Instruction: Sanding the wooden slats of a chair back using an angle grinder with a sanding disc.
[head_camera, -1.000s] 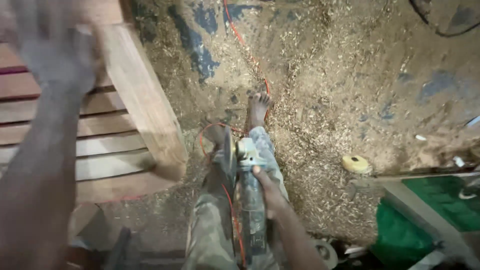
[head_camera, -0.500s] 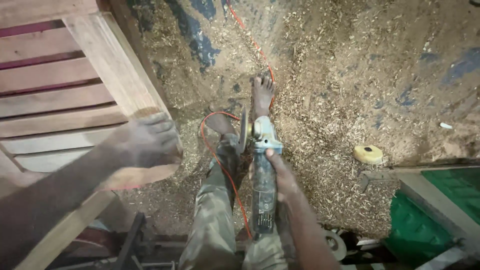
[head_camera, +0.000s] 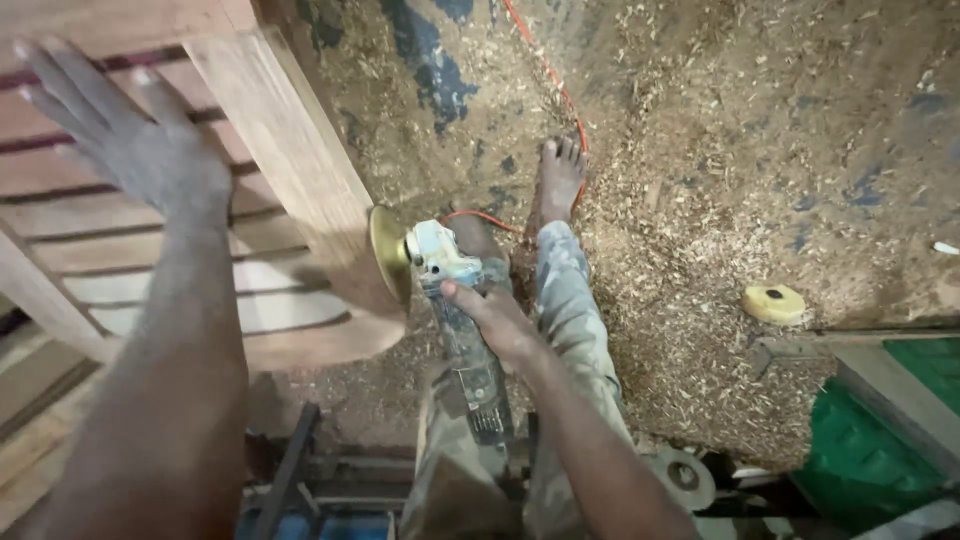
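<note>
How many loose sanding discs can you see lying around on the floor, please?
2 in view: a yellow disc on the sawdust at the right, and a grey disc near the bottom edge beside the right forearm. Others may be hidden under the sawdust.

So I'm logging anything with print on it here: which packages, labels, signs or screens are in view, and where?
Label: a small pale plate low on the angle grinder body, just below the right hand; too blurred to make out.
No packages, signs or screens show; the left hand hovers open over the slatted wooden frame.
</note>
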